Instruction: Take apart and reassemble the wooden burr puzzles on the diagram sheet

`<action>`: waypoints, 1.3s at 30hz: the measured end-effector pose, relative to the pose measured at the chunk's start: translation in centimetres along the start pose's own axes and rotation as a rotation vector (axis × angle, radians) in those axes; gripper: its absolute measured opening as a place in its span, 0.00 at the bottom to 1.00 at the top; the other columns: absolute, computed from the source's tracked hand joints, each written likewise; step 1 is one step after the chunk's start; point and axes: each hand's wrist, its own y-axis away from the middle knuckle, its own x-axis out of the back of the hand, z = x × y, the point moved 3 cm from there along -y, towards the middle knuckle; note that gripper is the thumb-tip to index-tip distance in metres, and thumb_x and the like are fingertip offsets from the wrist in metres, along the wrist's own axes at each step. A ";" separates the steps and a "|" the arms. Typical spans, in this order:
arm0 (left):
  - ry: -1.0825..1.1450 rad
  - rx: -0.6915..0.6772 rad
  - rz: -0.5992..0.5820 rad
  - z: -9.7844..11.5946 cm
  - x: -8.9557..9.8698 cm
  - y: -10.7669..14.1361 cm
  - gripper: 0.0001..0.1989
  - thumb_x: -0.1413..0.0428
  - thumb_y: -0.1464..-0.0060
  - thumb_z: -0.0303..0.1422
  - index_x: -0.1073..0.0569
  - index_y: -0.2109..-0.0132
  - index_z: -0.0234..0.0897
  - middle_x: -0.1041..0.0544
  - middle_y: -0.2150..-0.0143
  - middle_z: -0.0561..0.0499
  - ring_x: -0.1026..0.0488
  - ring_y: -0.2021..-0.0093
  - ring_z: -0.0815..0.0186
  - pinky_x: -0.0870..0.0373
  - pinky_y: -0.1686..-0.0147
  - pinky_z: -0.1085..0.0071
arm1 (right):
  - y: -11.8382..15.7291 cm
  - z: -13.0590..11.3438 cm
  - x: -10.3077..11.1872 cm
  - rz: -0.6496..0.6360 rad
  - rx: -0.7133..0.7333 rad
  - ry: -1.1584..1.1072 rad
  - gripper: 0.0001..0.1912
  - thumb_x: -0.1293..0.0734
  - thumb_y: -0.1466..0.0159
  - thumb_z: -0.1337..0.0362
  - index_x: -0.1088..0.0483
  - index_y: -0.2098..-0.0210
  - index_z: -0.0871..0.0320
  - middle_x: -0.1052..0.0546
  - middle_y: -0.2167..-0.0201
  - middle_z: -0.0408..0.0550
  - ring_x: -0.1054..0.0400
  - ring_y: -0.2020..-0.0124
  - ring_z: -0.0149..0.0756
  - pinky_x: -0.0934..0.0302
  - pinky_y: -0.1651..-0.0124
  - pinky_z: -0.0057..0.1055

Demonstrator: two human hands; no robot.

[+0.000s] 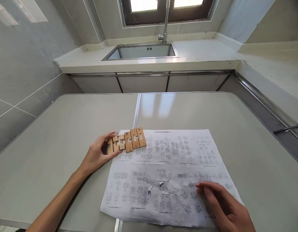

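A row of several flat wooden puzzle pieces (pixel 135 138), notched or slotted and some marked with handwritten numbers, lies side by side across the upper left of a printed sheet. My left hand (pixel 100 149) grips the row's left end, fingers along the top edge and thumb along the bottom. The creased white sheet (pixel 168 167) carries small assembly diagrams and has two small torn spots near its middle. Over its lower right part rests my right hand (pixel 225 204), loosely curved, with index finger and thumb apart and nothing seen between them.
The sheet lies on a pale folding table (pixel 67 129) with a metal seam (pixel 136 111) down the middle. Beyond the far edge stands a white counter (pixel 199 53) with a sink (pixel 144 51) and tap (pixel 164 29). A metal rail (pixel 262 100) runs along the right.
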 end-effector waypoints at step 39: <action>-0.012 0.030 0.004 2.2 1.2 1.7 0.37 0.33 0.49 0.57 0.28 0.37 0.47 0.20 0.40 0.45 0.18 0.54 0.52 0.17 0.53 0.53 | -0.1 -1.2 -0.1 -0.054 0.099 -0.070 0.19 0.34 0.30 0.43 0.19 0.58 0.50 0.15 0.56 0.49 0.18 0.56 0.43 0.23 0.54 0.29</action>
